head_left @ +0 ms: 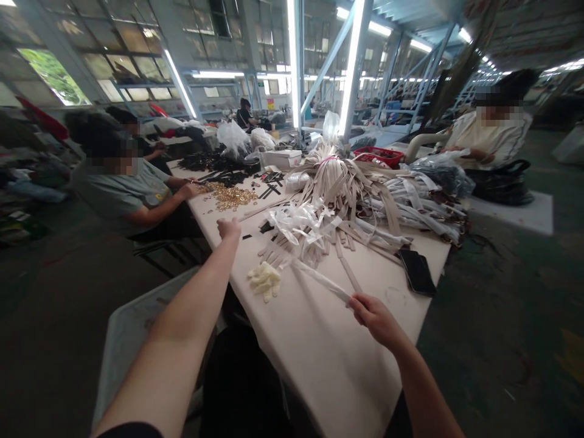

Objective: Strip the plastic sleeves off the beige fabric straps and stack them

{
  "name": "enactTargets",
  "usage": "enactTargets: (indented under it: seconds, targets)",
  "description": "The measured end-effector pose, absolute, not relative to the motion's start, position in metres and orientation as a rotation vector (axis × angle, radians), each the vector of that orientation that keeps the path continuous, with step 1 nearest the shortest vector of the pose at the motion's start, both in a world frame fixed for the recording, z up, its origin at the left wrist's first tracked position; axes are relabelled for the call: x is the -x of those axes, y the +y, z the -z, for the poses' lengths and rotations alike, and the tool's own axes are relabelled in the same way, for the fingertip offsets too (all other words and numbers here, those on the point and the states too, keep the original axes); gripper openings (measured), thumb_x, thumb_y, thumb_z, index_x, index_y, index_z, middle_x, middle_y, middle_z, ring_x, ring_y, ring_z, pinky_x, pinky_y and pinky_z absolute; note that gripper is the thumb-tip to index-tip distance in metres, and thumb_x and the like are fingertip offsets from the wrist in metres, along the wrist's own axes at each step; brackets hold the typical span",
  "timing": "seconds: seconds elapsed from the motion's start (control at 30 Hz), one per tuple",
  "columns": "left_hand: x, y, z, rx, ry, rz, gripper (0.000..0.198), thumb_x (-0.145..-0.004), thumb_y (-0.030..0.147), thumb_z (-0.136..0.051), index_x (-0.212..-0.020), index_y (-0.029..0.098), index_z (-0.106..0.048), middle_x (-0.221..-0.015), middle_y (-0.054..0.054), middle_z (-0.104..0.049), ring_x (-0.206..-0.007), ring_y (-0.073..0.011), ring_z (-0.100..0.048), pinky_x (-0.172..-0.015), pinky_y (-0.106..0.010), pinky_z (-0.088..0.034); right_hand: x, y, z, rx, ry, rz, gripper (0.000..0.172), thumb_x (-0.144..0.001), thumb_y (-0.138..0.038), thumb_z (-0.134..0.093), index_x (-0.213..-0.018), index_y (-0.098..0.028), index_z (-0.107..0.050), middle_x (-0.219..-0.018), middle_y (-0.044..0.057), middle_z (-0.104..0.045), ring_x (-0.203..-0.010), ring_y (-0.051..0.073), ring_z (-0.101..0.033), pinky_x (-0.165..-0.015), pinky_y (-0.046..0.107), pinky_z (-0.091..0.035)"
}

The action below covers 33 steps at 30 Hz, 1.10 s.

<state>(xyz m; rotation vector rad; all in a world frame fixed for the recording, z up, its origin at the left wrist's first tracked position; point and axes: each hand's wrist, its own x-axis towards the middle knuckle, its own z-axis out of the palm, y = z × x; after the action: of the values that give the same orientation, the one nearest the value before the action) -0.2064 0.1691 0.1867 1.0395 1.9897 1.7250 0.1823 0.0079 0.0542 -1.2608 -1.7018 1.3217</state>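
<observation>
Right hand: The person's right hand [374, 319] is gripping one end of a long beige strap [322, 281], and the fingers are closed firmly around it.

Left hand: The left hand [228, 229] is reaching forward above the table, with the fingers bunched together (from this place I cannot tell if they are pinching something small).

Strap: The strap is crossing diagonally above the table, and its far end is pointing toward a heap of beige straps [333, 182].

Table: A long cream-coloured work table [328, 371] is stretching away from the person. A crumpled pale bundle [264, 280] is lying just beside the left hand's side of the strap, a clear plastic bag [296, 222] is resting against the heap, and a black smartphone [417, 272] is lying near the right edge.

Farther along: A pile of small gold metal rings [230, 196] is lying near a co-worker's hand [189, 190], and black straps [219, 161] are lying beyond it.

Co-workers: One co-worker in a grey T-shirt [118, 188] is sitting at the left side of the table, and another in a pale top [488, 131] is sitting off to the right, with a plastic bag [438, 173] in front.
</observation>
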Motion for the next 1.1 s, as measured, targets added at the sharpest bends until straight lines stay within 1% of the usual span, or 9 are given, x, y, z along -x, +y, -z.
enactTargets:
  seconds: [0.07, 0.2, 0.27, 0.37, 0.47, 0.6, 0.73, 0.83, 1.1]
  targets:
    - [0.178, 0.139, -0.157, -1.139, 1.966, -1.607, 0.025, -0.092, 0.035, -0.057, -0.077, 0.016, -0.056, -0.075, -0.005, -0.065, -0.079, -0.0189, -0.058, -0.081, -0.032, -0.043, -0.175, 0.012, -0.053, 1.293, -1.729, -1.29, 0.042, -0.097, -0.053, -0.045, -0.078, -0.017, -0.058, -0.057, -0.003, -0.048, -0.052, 0.012, -0.043, -0.052, 0.025, -0.033]
    - [0.088, 0.051, -0.074, -1.199, 1.557, -1.218, 0.038, -0.086, 0.049, -0.062, -0.061, 0.019, -0.058, -0.054, -0.003, -0.057, -0.055, -0.0186, -0.055, -0.062, -0.031, -0.042, -0.168, 0.019, -0.053, 1.345, -1.722, -1.226, 0.04, -0.098, -0.049, -0.042, -0.075, -0.019, -0.054, -0.058, -0.002, -0.052, -0.054, 0.013, -0.047, -0.055, 0.025, -0.035]
    - [0.045, 0.017, -0.041, -0.919, 1.234, -1.107, 0.042, -0.083, 0.057, -0.062, -0.072, 0.017, -0.063, -0.065, -0.007, -0.065, -0.055, -0.0185, -0.059, -0.059, -0.031, -0.044, -0.162, 0.022, -0.055, 1.353, -1.744, -1.199, 0.038, -0.099, -0.046, -0.042, -0.072, -0.02, -0.052, -0.059, -0.002, -0.052, -0.055, 0.014, -0.048, -0.056, 0.026, -0.036]
    - [0.006, 0.002, -0.018, -0.544, 0.838, -1.157, 0.046, -0.079, 0.058, -0.068, -0.091, 0.014, -0.064, -0.086, -0.012, -0.071, -0.072, -0.0217, -0.067, -0.068, -0.033, -0.05, -0.148, 0.022, -0.057, 1.344, -1.849, -1.166, 0.036, -0.099, -0.038, -0.04, -0.07, -0.02, -0.051, -0.061, -0.001, -0.055, -0.06, 0.015, -0.052, -0.06, 0.026, -0.037]
    - [0.001, 0.015, -0.019, -0.407, 0.736, -1.349, 0.039, -0.081, 0.051, -0.07, -0.089, 0.014, -0.061, -0.091, -0.012, -0.072, -0.08, -0.0227, -0.069, -0.076, -0.036, -0.053, -0.138, 0.017, -0.054, 1.365, -1.964, -1.151, 0.034, -0.098, -0.035, -0.041, -0.072, -0.019, -0.056, -0.064, 0.0, -0.06, -0.062, 0.015, -0.056, -0.061, 0.026, -0.037]
    - [0.014, 0.026, -0.03, -0.381, 0.79, -1.59, 0.034, -0.084, 0.048, -0.067, -0.086, 0.015, -0.058, -0.077, -0.006, -0.07, -0.075, -0.0198, -0.069, -0.083, -0.039, -0.053, -0.14, 0.006, -0.044, 1.454, -2.01, -1.145, 0.036, -0.097, -0.038, -0.043, -0.076, -0.019, -0.064, -0.062, 0.001, -0.064, -0.056, 0.016, -0.057, -0.056, 0.026, -0.036]
    - [0.007, 0.008, -0.032, -0.5, 0.865, -1.567, 0.04, -0.085, 0.054, -0.065, -0.083, 0.014, -0.058, -0.074, -0.005, -0.068, -0.066, -0.0168, -0.065, -0.065, -0.03, -0.051, -0.141, -0.002, -0.039, 1.393, -1.949, -1.18, 0.04, -0.099, -0.039, -0.04, -0.078, -0.018, -0.067, -0.06, 0.002, -0.065, -0.054, 0.016, -0.058, -0.055, 0.026, -0.039]
    - [-0.009, -0.009, -0.036, -0.575, 0.899, -1.499, 0.041, -0.088, 0.056, -0.06, -0.083, 0.015, -0.058, -0.072, -0.005, -0.065, -0.055, -0.0133, -0.058, -0.05, -0.025, -0.043, -0.143, -0.011, -0.043, 1.329, -1.859, -1.261, 0.039, -0.098, -0.042, -0.043, -0.083, -0.016, -0.068, -0.059, 0.002, -0.064, -0.052, 0.015, -0.057, -0.052, 0.025, -0.04]
    - [-0.035, -0.034, -0.072, -0.641, 0.84, -1.475, 0.042, -0.093, 0.057, -0.051, -0.084, 0.016, -0.058, -0.083, -0.01, -0.071, -0.059, -0.0144, -0.058, -0.048, -0.025, -0.042, -0.173, -0.034, -0.072, 1.18, -1.683, -1.564, 0.041, -0.095, -0.053, -0.051, -0.089, -0.014, -0.066, -0.057, 0.001, -0.06, -0.046, 0.013, -0.052, -0.045, 0.024, -0.039]
